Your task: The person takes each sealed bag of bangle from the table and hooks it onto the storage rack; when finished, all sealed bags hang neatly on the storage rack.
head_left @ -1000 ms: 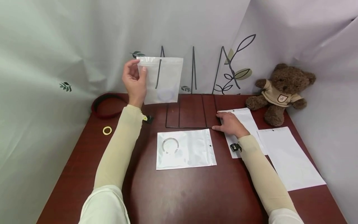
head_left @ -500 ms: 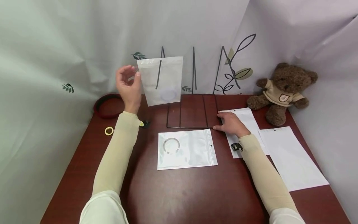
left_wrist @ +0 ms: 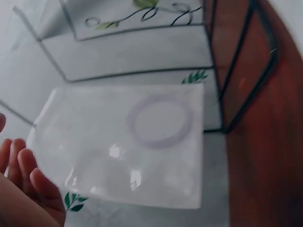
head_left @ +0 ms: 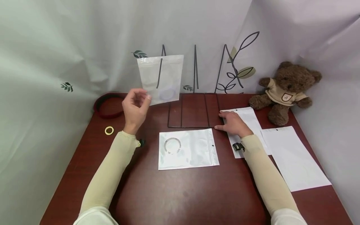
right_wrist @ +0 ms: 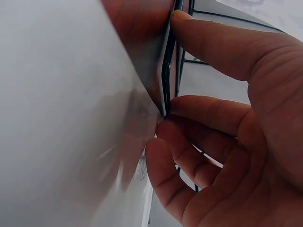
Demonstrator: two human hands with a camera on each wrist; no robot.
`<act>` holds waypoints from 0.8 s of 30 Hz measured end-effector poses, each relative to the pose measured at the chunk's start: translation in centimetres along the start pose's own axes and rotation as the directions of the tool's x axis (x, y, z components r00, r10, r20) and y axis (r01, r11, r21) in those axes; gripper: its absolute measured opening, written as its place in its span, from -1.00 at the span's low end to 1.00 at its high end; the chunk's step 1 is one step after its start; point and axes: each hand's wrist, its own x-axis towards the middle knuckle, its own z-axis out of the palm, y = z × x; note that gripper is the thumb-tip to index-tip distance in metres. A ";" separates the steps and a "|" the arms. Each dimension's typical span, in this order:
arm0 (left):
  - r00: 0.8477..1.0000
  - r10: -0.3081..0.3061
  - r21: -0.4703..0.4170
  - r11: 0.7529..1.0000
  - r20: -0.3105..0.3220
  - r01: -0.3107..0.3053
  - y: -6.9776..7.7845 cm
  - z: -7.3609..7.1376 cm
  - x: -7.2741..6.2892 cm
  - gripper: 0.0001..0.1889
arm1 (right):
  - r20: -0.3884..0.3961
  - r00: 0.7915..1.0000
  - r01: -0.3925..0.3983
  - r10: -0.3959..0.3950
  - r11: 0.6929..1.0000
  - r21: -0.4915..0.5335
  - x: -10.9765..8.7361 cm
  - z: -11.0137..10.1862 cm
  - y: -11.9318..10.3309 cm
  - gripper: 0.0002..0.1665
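A white zip bag (head_left: 174,70) with a pale purple ring showing faintly inside hangs by its top hole on the left prong of a black wire display rack (head_left: 195,67). My left hand (head_left: 136,107) is beside the bag's lower left edge, fingers loosely curled and holding nothing, fingertips overlapping the edge in the head view. With thumb and fingers, my right hand (head_left: 234,124) holds the front right corner of the rack's wire base. Under that hand lies a plain white bag (head_left: 250,120). Another zip bag (head_left: 197,153) with a ring inside lies flat in front of the rack.
A yellow ring (head_left: 109,130) and a dark red headband (head_left: 99,109) lie at the left. A second plain white bag (head_left: 298,159) is at the right edge. A brown teddy bear (head_left: 295,81) sits in the back right corner, against the curtain.
My left hand has let go of the hanging bag's top left corner, moved away left, then come down to its lower left edge. The right hand has stayed on the rack's corner.
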 end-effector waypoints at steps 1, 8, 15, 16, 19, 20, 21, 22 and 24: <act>0.999 -0.018 0.019 1.000 0.041 0.018 -0.1 0.1 -0.4 -0.77 | 0.000 1.000 0.005 -0.005 1.000 0.000 0.1 0.0 0.0 -0.05; 0.917 -0.192 0.191 0.973 0.351 0.131 -1.1 1.3 -2.4 -0.79 | 0.014 1.000 -0.003 0.004 1.000 -0.020 0.3 -0.2 -0.2 -0.06; 0.760 -0.255 0.287 0.953 0.597 0.095 -0.7 3.8 -4.0 -0.76 | 0.004 1.000 0.008 -0.008 1.000 -0.021 0.4 -0.6 -0.4 -0.06; 0.738 -0.261 0.286 0.953 0.623 0.095 -0.6 4.3 -4.3 -0.76 | 0.007 1.000 0.005 -0.005 1.000 -0.021 0.4 -0.6 -0.4 -0.06; 0.657 -0.283 0.299 0.950 0.699 0.091 -0.3 5.7 -5.1 -0.72 | 0.017 1.000 -0.009 0.010 1.000 -0.023 0.5 -0.7 -0.3 -0.05; 0.625 -0.293 0.307 0.948 0.723 0.089 -0.3 6.2 -5.4 -0.71 | 0.017 1.000 -0.013 0.013 1.000 -0.021 0.5 -0.7 -0.2 -0.04; 0.593 -0.304 0.318 0.944 0.745 0.084 -0.3 6.6 -5.8 -0.69 | 0.018 1.000 -0.014 0.014 1.000 -0.020 0.4 -0.7 -0.2 -0.04; 0.562 -0.313 0.333 0.940 0.766 0.070 -0.3 7.0 -6.1 -0.67 | 0.018 1.000 -0.015 0.015 1.000 -0.017 0.4 -0.6 -0.1 -0.04; 0.501 -0.336 0.371 0.928 0.798 0.031 -0.4 7.6 -6.7 -0.63 | 0.016 1.000 -0.013 0.014 1.000 -0.011 0.4 -0.4 0.0 -0.04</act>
